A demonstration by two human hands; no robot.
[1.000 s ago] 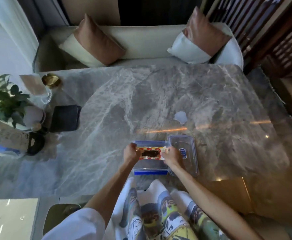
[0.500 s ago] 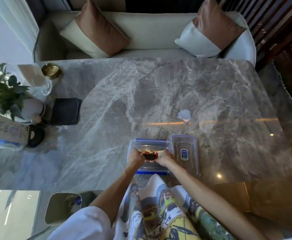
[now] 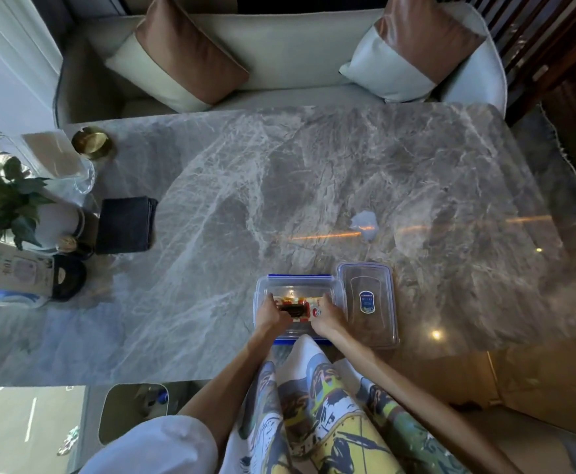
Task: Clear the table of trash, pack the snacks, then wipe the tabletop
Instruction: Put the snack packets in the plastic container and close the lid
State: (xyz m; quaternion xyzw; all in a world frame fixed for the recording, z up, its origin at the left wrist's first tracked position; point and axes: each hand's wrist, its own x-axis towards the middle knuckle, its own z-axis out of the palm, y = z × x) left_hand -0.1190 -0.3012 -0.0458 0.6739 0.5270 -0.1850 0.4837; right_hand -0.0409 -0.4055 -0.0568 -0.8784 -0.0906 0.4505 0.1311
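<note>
A clear plastic container point(image 3: 264, 295) with blue clips stands at the near edge of the marble table point(image 3: 313, 186). Inside it lies a red and white snack packet point(image 3: 296, 308) with a dark window. My left hand point(image 3: 272, 314) grips the packet's left end and my right hand point(image 3: 327, 316) grips its right end, both reaching down into the container. The container's clear lid point(image 3: 368, 302), with a blue label, lies flat right beside it. A small white scrap or spill point(image 3: 365, 223) sits on the tabletop beyond the container.
A folded dark cloth point(image 3: 126, 224) lies at the left. Beside it stand a potted plant point(image 3: 6, 200), a glass jug point(image 3: 64, 165), a brass dish point(image 3: 91, 142) and a black roll point(image 3: 69, 278). A bin point(image 3: 132, 410) stands below the near edge. A sofa point(image 3: 279, 53) runs behind.
Both hands have lowered the snack packet from above the container down into it. The view has shifted slightly closer over the table.
</note>
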